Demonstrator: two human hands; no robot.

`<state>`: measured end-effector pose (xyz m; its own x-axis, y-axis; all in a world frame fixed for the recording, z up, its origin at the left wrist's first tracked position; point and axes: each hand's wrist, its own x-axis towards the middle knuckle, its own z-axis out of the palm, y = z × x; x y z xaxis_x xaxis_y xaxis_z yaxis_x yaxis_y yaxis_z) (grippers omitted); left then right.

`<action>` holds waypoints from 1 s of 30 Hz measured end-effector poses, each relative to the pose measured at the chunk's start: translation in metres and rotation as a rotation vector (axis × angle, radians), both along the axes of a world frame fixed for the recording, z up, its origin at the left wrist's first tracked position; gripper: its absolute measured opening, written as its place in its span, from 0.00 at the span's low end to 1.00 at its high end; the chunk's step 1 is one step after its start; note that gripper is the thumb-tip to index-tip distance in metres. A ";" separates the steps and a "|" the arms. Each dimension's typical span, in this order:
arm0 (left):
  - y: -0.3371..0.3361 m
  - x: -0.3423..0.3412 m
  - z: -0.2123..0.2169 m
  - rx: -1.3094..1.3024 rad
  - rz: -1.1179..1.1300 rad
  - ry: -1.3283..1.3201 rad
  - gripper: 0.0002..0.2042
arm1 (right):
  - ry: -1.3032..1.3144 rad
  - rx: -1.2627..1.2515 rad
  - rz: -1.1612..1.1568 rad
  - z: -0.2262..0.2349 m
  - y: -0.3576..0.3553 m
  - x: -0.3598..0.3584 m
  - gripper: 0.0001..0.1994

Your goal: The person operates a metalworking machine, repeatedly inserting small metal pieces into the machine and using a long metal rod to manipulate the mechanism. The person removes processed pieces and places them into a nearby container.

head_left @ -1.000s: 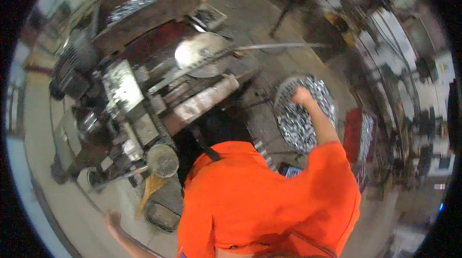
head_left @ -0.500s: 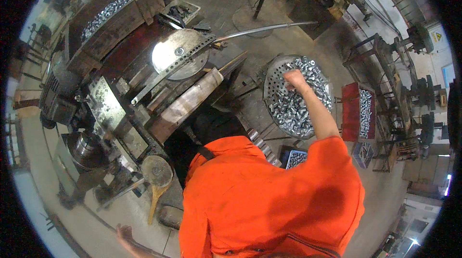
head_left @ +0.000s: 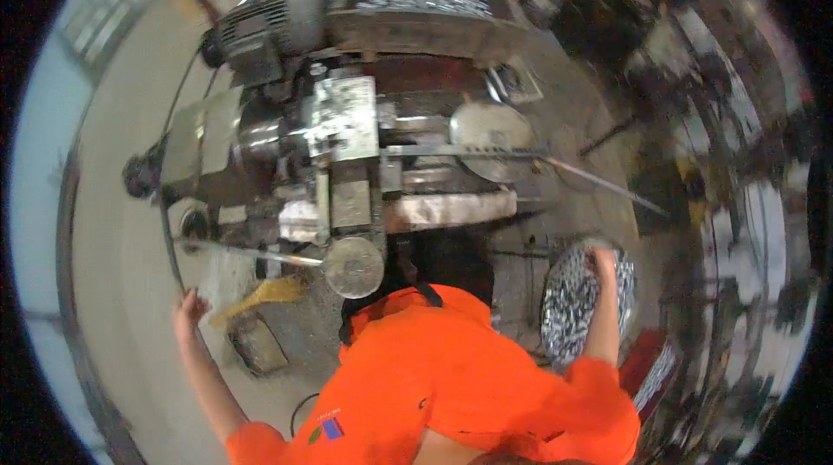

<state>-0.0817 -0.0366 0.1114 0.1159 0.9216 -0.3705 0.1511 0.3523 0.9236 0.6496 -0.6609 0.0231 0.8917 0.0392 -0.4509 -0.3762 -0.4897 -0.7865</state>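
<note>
Pale floor (head_left: 126, 248) spreads left of and beyond the left hand (head_left: 189, 307), turning darker and dirtier toward the right hand (head_left: 599, 262). A large grimy machine (head_left: 351, 131) spans the room ahead, between both hands. Behind it, farther from either hand, a long trough (head_left: 425, 36) carries shiny metal bits. The round tray (head_left: 626, 267) lies beneath the right hand; a red bin (head_left: 644, 356) sits nearer the body, right of that forearm. Just right of the left hand is a yellowish brush (head_left: 265, 295). The left hand is loosely half-spread; the right is curled, its contents too blurred to tell, over small metal pieces (head_left: 568, 309) filling the tray.
</note>
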 end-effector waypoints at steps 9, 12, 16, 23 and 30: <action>-0.013 0.013 0.025 0.143 -0.068 0.219 0.13 | -0.151 0.831 0.586 0.178 0.249 -0.081 0.11; -0.026 0.006 0.024 0.461 -0.164 0.724 0.15 | -0.227 0.537 1.000 0.210 0.371 -0.122 0.12; -0.081 -0.002 0.043 0.475 -0.199 1.128 0.19 | -0.927 0.444 1.640 0.245 0.498 -0.191 0.19; -0.154 0.000 0.054 0.255 -0.054 1.059 0.19 | -0.986 -0.080 1.794 0.191 0.608 -0.229 0.13; -0.147 0.001 0.040 0.325 0.038 1.097 0.11 | -0.998 0.115 1.730 0.185 0.611 -0.233 0.11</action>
<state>-0.0808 -0.1832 0.1518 -0.1528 0.9883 0.0017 0.9263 0.1427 0.3487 0.4163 -0.0500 0.2083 -0.2275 0.9613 0.1556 0.8610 0.2732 -0.4290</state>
